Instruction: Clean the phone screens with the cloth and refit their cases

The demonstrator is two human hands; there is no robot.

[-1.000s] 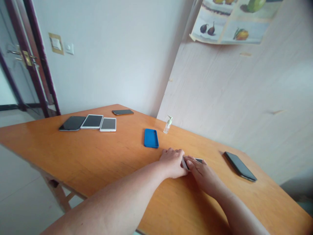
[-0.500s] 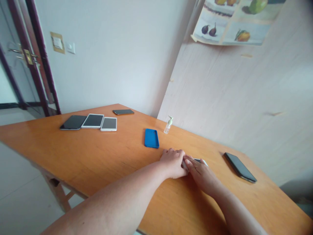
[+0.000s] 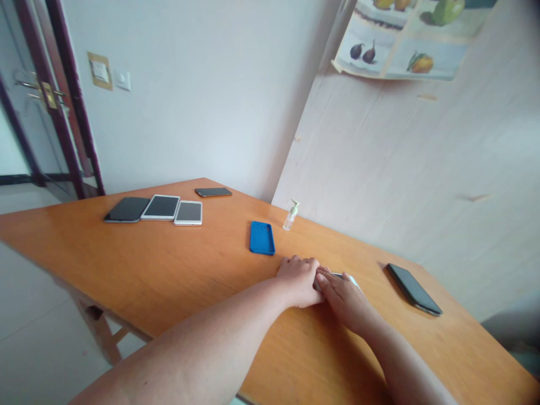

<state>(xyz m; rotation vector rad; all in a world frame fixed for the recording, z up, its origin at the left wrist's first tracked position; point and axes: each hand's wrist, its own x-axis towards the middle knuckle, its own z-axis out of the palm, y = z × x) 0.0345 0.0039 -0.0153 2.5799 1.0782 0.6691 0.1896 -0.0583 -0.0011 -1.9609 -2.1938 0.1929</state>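
A white-edged phone with a dark screen lies on the wooden table, mostly covered by my two hands. My left hand curls around its left end, fingers bent and pressed together. Flat over the screen rests my right hand, its fingers stretched toward my left hand and touching it. Just beyond my left hand is an empty blue phone case, its inside facing up. A small clear pump bottle stands upright behind the case.
At the far left lie a dark tablet, a white tablet and a smaller white device. One dark phone is near the back corner, another dark phone to the right. A wall borders the table.
My right hand has shifted very slightly on the white-edged phone, and a little more of the phone's right edge shows. My left hand and the other things stay in place.
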